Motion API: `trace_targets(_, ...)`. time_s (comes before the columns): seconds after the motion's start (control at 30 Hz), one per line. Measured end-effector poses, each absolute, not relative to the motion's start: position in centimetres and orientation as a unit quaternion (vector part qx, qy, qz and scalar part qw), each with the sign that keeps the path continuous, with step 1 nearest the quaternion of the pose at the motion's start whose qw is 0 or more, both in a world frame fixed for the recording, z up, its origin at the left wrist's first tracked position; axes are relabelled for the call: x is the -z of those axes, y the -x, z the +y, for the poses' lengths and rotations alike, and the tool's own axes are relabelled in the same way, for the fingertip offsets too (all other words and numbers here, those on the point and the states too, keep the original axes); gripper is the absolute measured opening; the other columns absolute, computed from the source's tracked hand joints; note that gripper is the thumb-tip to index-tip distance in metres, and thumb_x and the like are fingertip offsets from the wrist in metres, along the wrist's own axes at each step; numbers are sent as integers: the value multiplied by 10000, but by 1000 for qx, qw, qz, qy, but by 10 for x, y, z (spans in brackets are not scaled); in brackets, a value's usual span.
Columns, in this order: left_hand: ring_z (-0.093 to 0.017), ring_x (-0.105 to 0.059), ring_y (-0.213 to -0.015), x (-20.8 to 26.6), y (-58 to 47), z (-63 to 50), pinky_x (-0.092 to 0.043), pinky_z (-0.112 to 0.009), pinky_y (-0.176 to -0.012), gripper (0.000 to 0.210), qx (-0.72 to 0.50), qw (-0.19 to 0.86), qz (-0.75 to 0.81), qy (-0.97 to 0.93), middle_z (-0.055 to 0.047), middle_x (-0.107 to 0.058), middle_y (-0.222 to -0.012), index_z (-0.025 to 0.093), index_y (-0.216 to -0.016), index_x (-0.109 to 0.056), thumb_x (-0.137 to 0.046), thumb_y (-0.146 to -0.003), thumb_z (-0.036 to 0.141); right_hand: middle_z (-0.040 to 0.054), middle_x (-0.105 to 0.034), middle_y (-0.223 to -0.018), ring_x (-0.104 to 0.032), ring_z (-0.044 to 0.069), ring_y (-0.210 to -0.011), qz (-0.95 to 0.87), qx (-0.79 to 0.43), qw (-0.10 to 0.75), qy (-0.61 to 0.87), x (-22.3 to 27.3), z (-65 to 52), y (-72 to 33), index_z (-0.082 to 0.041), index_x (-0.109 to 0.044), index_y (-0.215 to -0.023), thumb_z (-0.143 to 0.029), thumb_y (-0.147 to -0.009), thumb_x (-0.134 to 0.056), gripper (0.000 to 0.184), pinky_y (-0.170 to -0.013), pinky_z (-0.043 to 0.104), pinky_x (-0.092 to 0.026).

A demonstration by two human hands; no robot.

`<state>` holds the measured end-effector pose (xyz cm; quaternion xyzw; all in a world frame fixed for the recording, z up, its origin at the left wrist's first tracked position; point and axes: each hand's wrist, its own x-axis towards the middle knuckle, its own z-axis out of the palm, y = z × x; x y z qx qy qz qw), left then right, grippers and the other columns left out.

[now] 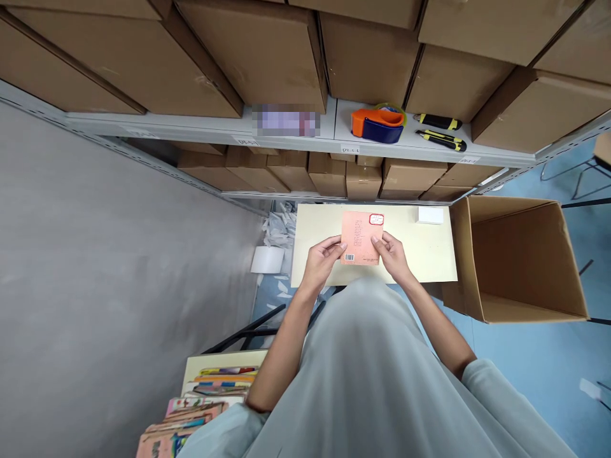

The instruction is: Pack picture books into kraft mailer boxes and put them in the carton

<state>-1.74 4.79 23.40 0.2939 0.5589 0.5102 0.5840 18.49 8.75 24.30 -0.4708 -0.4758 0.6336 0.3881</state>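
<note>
A thin pink book (361,238) is held between both hands over a cream table (315,219). Its visible side carries lines of small print, a barcode at the lower left and a red-edged label at the upper right. My left hand (324,257) grips the left edge with the thumb on top. On the right edge, my right hand (392,256) pinches the book the same way. A small stack of white cards or labels (430,215) lies near the table's far right corner, apart from my hands.
Right of the table stands an open cardboard box (525,261). Shelves packed with cartons (372,70) rise ahead, holding an orange-and-blue tape dispenser (379,124) and two utility knives (439,122). Stacked books (191,413) lie at lower left; a white roll (267,259) sits beside the wall.
</note>
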Motion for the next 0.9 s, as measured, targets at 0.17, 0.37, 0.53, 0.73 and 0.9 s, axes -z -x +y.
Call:
trace_targets(0.17, -332, -814, -1113, -240, 12, 46, -677, -497, -1018, 633, -536, 515, 593, -309, -155, -848, -1206, 146, -1169, -864, -945, -765, 627, 163, -737, -1409, -743, 275, -1184, -484, -516, 438, 555, -232, 87, -184, -230, -703, -1279, -737, -939, -721, 610, -1005, 428, -640)
trace_targets(0.37, -312, -817, -1163, -252, -17, 39, -676, -512, -1073, 359, -544, 322, 633, -447, -85, -843, -1266, 224, -1186, -881, -769, -981, 497, 144, -720, -1462, -731, 296, -1289, -478, -606, 426, 472, -236, 71, -159, -256, -684, -1333, -707, -905, -789, 631, -1054, 431, -639)
trace_targets(0.53, -297, -807, -1204, -250, -34, 35, -633, -539, -1155, 244, -512, 289, 583, -561, -89, -840, -1274, 263, -1172, -875, -736, -1011, 382, 95, -808, -1194, -765, 281, -1108, -432, -617, 431, 496, -238, 68, -150, -239, -713, -1181, -821, -927, -677, 636, -932, 404, -681)
trace_targets(0.73, -303, -747, -1263, -246, 5, 44, -664, -478, -1039, 469, -522, 333, 630, -469, -162, -773, -1401, 208, -1327, -808, -800, -959, 499, 46, -784, -977, -731, 251, -922, -475, -621, 403, 476, -248, 81, -178, -235, -764, -1089, -809, -923, -704, 601, -839, 371, -644)
trace_targets(0.9, -292, -796, -1040, -237, 32, 53, -672, -422, -926, 593, -489, 571, 560, -348, -152, -847, -1145, 153, -1108, -851, -928, -788, 647, 33, -771, -930, -718, 237, -871, -482, -653, 361, 459, -254, 83, -191, -225, -773, -1031, -818, -899, -733, 609, -781, 348, -619)
